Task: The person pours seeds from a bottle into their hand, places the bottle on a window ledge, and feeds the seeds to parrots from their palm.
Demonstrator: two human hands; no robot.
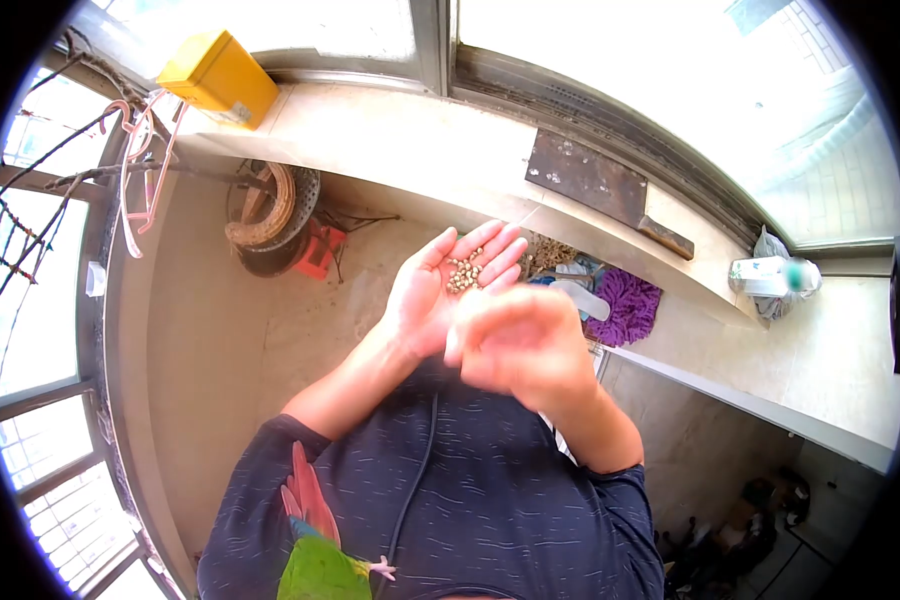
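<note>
My left hand is held palm up with its fingers stretched out, and a small heap of pale, rounded seeds lies on it. Just to the right, my right hand is curled, its fingers drawn in towards the thumb, close beside the left palm. Motion blurs it, and anything between its fingertips is hidden. On the front of my dark shirt perches a green parrot with a reddish tail; one pale foot shows and its head is out of view.
A yellow container stands on the window ledge. Pink hangers and branches hang at left. Below are a dark basin, a red item and a purple cloth. A bagged bottle sits at right.
</note>
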